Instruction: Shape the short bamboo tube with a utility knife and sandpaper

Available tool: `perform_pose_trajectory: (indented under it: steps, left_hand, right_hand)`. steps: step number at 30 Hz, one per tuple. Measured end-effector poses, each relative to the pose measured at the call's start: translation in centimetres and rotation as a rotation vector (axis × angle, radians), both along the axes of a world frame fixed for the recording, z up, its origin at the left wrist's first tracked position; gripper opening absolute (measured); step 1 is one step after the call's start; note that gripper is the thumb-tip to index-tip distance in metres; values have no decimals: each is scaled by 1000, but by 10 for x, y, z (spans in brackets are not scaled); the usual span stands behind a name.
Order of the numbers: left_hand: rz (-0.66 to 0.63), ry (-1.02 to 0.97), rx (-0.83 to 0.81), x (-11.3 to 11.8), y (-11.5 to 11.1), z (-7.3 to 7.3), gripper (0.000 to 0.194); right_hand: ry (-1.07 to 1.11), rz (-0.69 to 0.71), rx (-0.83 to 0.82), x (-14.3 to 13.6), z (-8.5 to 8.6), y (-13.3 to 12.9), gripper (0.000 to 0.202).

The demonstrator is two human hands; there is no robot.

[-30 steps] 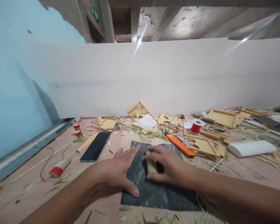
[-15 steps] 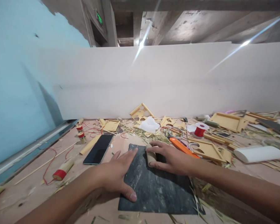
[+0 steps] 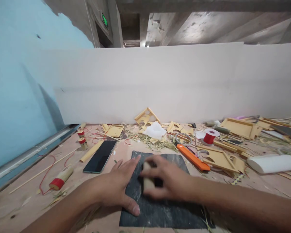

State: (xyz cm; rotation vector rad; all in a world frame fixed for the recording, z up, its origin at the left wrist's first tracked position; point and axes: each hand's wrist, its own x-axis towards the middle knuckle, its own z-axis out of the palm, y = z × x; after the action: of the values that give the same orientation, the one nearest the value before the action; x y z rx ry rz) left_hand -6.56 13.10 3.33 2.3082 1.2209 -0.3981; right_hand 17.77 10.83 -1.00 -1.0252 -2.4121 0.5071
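Note:
A dark, scuffed sheet (image 3: 169, 213) lies flat on the table in front of me. My left hand (image 3: 118, 187) rests palm down on its left edge, fingers spread and holding nothing. Over the middle of the sheet, my right hand (image 3: 165, 179) grips a short tan bamboo-like cylinder (image 3: 147, 178) between thumb and fingers. The cylinder touches the sheet, and the right fingers are slightly blurred. An orange utility knife (image 3: 192, 158) lies just beyond my right forearm.
Left of my hands are a black phone (image 3: 100, 157) and a red-banded tube (image 3: 61, 178). Behind lie white crumpled material (image 3: 155, 130) and shavings. A red spool (image 3: 210, 136), wooden frames (image 3: 241, 128) and a white roll (image 3: 273, 163) are at right.
My right hand has moved toward me and slightly left over the sheet, carrying the cylinder. My left hand remains spread on the sheet's left edge, and the camera view has shifted slightly.

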Motion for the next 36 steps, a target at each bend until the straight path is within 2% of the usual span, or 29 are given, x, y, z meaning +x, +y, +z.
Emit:
perform_pose_trajectory:
  steps: [2, 6, 7, 10, 11, 12, 15, 16, 17, 19, 20, 22, 24, 25, 28, 29, 32, 33, 36]
  left_hand:
    - [-15, -8, -5, 0, -1, 1, 145]
    - [20, -8, 22, -1, -4, 2, 145]
    - [27, -2, 23, -1, -5, 3, 145]
    - [30, 20, 6, -2, -6, 5, 145]
    - [29, 24, 1, -2, -5, 5, 144]
    - [29, 27, -2, -2, -5, 6, 144]
    - [17, 38, 1, -3, -4, 6, 143]
    - [9, 43, 0, -3, -3, 6, 142]
    - [6, 48, -2, -3, -3, 5, 141]
    - [18, 53, -8, -3, -3, 3, 141]
    - [29, 55, -8, -3, -3, 2, 142]
    - [45, 56, 0, -3, -3, 1, 144]
    - [43, 58, 12, -3, -3, 0, 145]
    - [39, 58, 14, -3, -3, 0, 144]
    - [10, 46, 3, -3, -2, 0, 143]
    - [-1, 37, 3, -3, -1, 0, 143]
    - [-10, -5, 23, -5, 0, -2, 144]
    - [-12, -21, 28, -6, 0, -3, 145]
    - [-43, -52, 40, -8, 0, -6, 144]
  right_hand:
    - [-2, 109, -29, -1, 1, -1, 52]
    - [-21, -96, -6, -2, 4, 7, 40]
    - [-17, -79, 4, -3, 4, 9, 40]
    - [-10, 129, -4, -5, 2, 13, 49]
    - [-19, 150, -17, -5, 2, 15, 52]
    - [-33, 113, -24, -4, 2, 17, 52]
    - [-45, -131, -1, -3, 2, 16, 40]
    - [-32, -151, 15, -4, 2, 12, 35]
    - [-9, -67, 5, -5, 2, 7, 35]
    - [-10, 197, -39, -8, 2, -1, 38]
    - [-24, 247, -57, -9, 3, -3, 44]
    - [-39, 84, -45, -9, 3, -3, 46]
    - [-56, -119, -10, -9, 3, 1, 39]
    - [-43, -137, 3, -9, 2, 2, 36]
    - [4, 145, -4, -11, 0, 2, 48]
    - [-7, 163, -20, -11, 0, 3, 51]
    - [-47, -138, 0, -10, 0, 4, 43]
    - [-55, -159, 14, -10, 0, 4, 40]
    - [-19, 85, 8, -11, 0, 1, 49]
